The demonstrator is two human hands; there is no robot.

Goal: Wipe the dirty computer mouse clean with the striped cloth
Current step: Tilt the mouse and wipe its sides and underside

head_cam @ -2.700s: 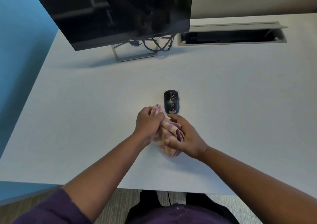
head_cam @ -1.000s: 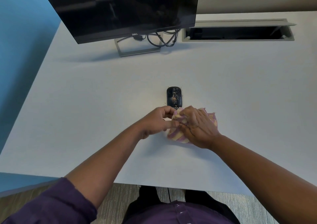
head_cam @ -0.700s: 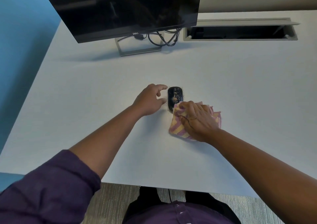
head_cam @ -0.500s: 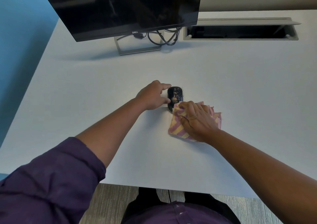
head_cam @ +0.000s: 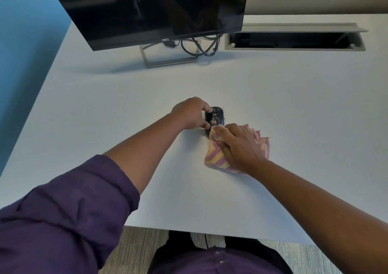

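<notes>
A black computer mouse (head_cam: pixel 216 116) speckled with light crumbs lies on the white desk (head_cam: pixel 105 110). My left hand (head_cam: pixel 190 114) grips its left side between curled fingers and thumb. The pink and yellow striped cloth (head_cam: pixel 212 151) is bunched on the desk just in front and to the right of the mouse, its top edge lapping over the mouse's near end. My right hand (head_cam: pixel 239 145) lies on top of the cloth and holds it bunched under the fingers.
A dark Dell monitor (head_cam: pixel 151 9) on a metal stand (head_cam: pixel 168 60) is at the back, with black cables (head_cam: pixel 199 44) beside it. An open cable tray (head_cam: pixel 294 40) is set into the desk at the back right. A few crumbs lie around the mouse.
My left hand let go of the cloth, moved up and left, and closed on the mouse's side. My right hand carried the cloth right and up to the mouse's near end.
</notes>
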